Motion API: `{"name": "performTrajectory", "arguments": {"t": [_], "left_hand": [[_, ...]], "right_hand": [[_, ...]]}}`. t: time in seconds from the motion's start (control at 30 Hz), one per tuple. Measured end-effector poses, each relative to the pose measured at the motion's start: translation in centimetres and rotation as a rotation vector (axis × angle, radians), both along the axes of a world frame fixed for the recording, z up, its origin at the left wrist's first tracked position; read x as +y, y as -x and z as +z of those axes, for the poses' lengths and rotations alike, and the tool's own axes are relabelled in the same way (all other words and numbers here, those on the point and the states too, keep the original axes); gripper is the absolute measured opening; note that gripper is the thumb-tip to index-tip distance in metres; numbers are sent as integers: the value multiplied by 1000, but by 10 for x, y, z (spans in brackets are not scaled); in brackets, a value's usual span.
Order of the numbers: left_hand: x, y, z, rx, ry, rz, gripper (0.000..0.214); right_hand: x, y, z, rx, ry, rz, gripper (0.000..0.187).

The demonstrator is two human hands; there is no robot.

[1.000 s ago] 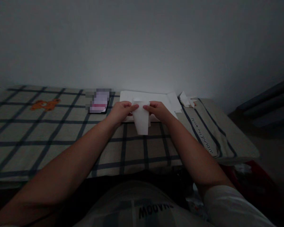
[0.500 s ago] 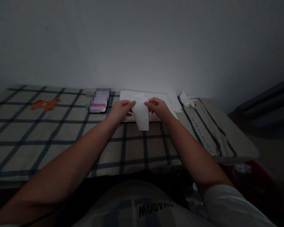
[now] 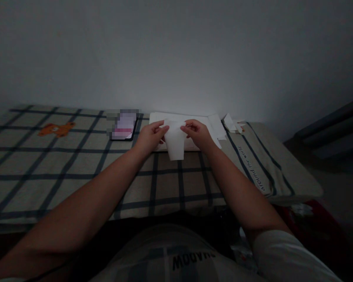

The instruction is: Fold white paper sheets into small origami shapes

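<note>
A small piece of white paper hangs between my two hands, tapering a little toward its lower edge. My left hand pinches its upper left side between thumb and fingers. On the upper right side, my right hand grips it the same way. Behind and beneath the hands lies a stack of white paper sheets, partly covered by them. Another loose white sheet lies at the stack's right end.
A checked cloth covers the table. Left of the hands lies a phone with a blurred screen, and farther left is an orange bear-shaped piece. Crumpled paper scraps sit at right. Behind rises a pale wall.
The held paper has shifted slightly; its lower edge is a little higher and its top looks flatter. Both hands keep their pinch in nearly the same place.
</note>
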State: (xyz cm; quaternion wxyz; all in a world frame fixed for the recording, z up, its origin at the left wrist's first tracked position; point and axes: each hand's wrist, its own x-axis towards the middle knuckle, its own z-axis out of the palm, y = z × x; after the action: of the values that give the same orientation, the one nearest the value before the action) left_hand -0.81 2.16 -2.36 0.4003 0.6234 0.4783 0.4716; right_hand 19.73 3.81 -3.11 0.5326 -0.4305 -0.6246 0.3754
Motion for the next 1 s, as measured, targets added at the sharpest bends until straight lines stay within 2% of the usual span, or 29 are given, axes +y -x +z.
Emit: {"name": "performTrajectory", "arguments": {"t": [0.2,0.4,0.53,0.7,0.87,1.0], "left_hand": [[-3,-1,4,26,-10,-131,32],[-5,-2,2,-69,89,-206,36],[-7,-4,4,-102,106,-180,35],[-8,-6,8,-159,169,-121,33],[-9,-7,8,-320,304,-282,34],[-8,-7,5,-357,352,-306,39]], "right_hand": [[-5,-1,6,34,-9,54,36],[-9,-1,11,91,113,36,32],[-10,0,12,100,121,19,28],[-7,-1,8,81,58,-51,27],[-6,-2,6,98,44,-92,26],[-5,0,6,164,86,-76,27]]}}
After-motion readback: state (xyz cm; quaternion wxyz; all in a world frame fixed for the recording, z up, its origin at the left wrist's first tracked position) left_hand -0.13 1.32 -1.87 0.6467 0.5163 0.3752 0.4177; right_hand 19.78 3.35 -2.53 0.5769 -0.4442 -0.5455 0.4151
